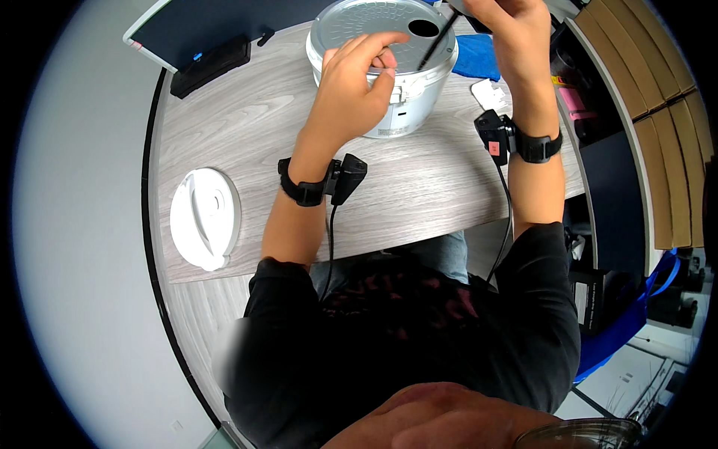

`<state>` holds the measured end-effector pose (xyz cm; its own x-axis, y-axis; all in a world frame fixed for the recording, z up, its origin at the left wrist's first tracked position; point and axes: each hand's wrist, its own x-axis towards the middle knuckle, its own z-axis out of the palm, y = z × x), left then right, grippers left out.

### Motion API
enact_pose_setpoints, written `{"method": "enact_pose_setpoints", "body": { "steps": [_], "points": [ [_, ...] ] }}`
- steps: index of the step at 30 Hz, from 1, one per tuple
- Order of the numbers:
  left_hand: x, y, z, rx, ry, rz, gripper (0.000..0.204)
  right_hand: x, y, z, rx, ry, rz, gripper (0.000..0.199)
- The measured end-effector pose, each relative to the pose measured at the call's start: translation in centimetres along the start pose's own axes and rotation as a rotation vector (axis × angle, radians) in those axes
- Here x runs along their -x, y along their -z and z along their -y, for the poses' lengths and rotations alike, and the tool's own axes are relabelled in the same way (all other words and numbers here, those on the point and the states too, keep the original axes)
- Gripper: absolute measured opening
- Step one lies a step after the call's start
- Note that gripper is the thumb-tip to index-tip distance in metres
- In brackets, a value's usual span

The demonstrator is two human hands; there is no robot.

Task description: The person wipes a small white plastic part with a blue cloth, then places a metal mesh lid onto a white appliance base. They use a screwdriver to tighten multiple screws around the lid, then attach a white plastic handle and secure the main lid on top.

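A round white appliance (419, 112), shaped like a rice cooker, stands at the far side of the table. Its grey metal top plate (359, 24) has a dark oval hole. Over the plate's front left edge is my left hand (355, 93), its index finger stretched out and the others loosely bent. Nothing shows in its fingers. My right hand (520, 34), raised at the upper right, is closed on a screwdriver (437, 46). The black shaft slants down and left, its tip by the plate's front rim. The picture's upper edge cuts off part of this hand.
A white oval cover (203, 217) lies at the table's left. Behind the appliance's right side is a blue cloth (476, 57), with a small white piece (488, 95) nearer me. A monitor (202, 30) stands back left. Cables hang from both wrist devices; brown boxes (662, 150) line the right.
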<state>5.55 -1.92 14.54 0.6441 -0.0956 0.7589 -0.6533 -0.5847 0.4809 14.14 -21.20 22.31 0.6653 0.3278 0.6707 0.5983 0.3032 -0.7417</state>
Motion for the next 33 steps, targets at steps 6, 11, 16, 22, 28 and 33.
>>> {"method": "enact_pose_setpoints", "body": {
  "steps": [6, 11, 16, 22, 28, 33],
  "points": [
    [0.6, -1.3, -3.5, -0.202, -0.135, 0.001, 0.029, 4.2, 4.6, -4.5, 0.02, -0.055, -0.095, 0.024],
    [1.0, -2.7, -3.4, -0.323, -0.128, -0.004, 0.031, 6.5, 4.4, -6.8, 0.053, -0.184, -0.143, 0.026],
    [1.2, -2.7, -3.2, -0.333, -0.025, 0.04, 0.034, 7.4, 3.0, -7.6, 0.034, -0.262, -0.168, 0.032],
    [1.0, -1.9, -2.7, -0.332, -0.008, 0.023, 0.032, 7.0, 2.6, -8.6, -0.024, -0.271, -0.153, 0.033],
    [1.1, -0.1, -1.1, -0.379, 0.006, -0.002, 0.032, 5.9, 0.4, -9.3, 0.019, -0.281, -0.092, 0.041],
    [1.1, 1.7, 1.0, -0.402, -0.005, -0.005, 0.033, 4.8, -1.3, -10.9, 0.058, -0.289, -0.041, 0.034]
  ]
}}
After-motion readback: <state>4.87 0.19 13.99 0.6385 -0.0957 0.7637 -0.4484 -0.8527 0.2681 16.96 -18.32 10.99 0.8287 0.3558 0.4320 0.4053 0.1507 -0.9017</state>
